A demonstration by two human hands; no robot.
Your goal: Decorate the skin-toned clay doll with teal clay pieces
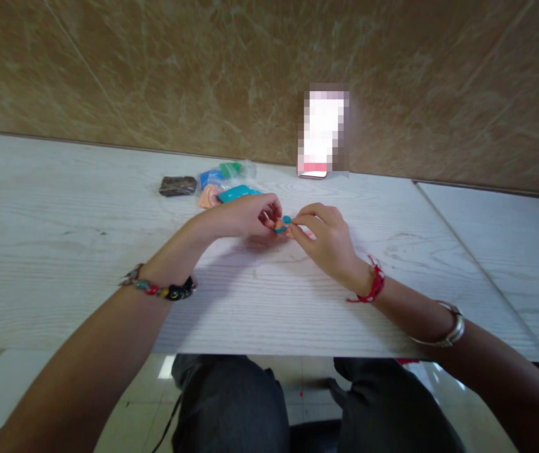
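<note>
My left hand (pixel 257 216) is curled over the table with its fingertips on a small peach and turquoise clay piece (pixel 279 227). From the other side my right hand (pixel 327 238) pinches at the same piece with thumb and forefinger, beside a round turquoise bit on top. My fingers cover part of the piece, so its full shape is hidden. Just behind my left wrist lie a turquoise clay pack (pixel 240 193) and a peach clay pack (pixel 209 197).
Blue clay (pixel 211 178) and green clay (pixel 230 169) lie in clear bags farther back. To their left sits a dark brown wrapped block (pixel 177 185). A phone (pixel 321 132) with a lit screen leans on the marbled wall (pixel 156 75). The white wood-grain table (pixel 85 220) has a seam at right.
</note>
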